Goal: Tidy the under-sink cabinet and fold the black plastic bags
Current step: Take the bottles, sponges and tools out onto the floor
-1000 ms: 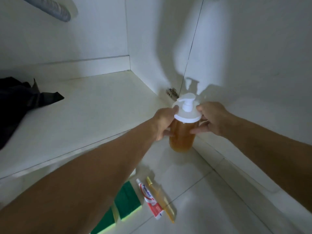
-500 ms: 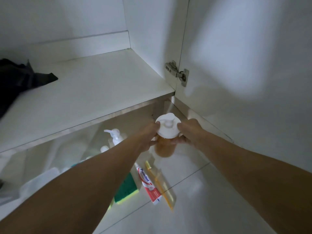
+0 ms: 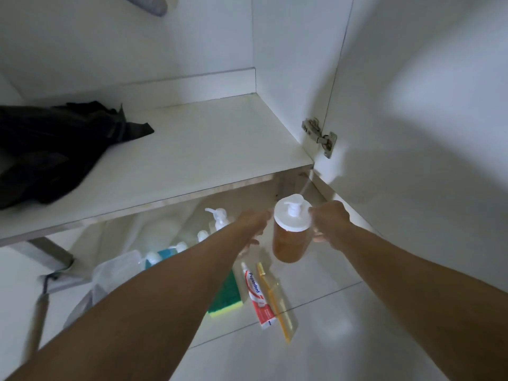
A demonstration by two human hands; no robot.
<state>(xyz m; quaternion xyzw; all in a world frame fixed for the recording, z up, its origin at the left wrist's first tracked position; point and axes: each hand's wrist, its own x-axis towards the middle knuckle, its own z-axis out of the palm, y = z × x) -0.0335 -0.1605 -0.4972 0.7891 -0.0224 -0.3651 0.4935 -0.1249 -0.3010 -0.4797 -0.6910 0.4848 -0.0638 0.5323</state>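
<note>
A pump bottle [image 3: 290, 240] of orange liquid with a wide white cap is low over the tiled floor, just in front of the open cabinet's right corner. I cannot tell if its base touches the floor. My right hand [image 3: 331, 224] grips its right side, thumb at the cap's rim. My left hand [image 3: 253, 224] is at the cap's left edge, its fingers loose and a little off the bottle's body. Crumpled black plastic bags [image 3: 55, 149] lie at the left of the white cabinet shelf [image 3: 198, 149].
On the floor lie a green-and-yellow sponge [image 3: 226, 296], a toothpaste tube [image 3: 257, 295] and a yellow toothbrush [image 3: 275, 301]. White pump bottles [image 3: 220, 218] and a clear container [image 3: 115, 273] sit under the shelf. The open door [image 3: 412, 105] with its hinge [image 3: 320, 136] stands right.
The orange bottle has come down from shelf-edge height to floor level in front of the cabinet. My left hand's fingers have loosened from its side. The view has shifted.
</note>
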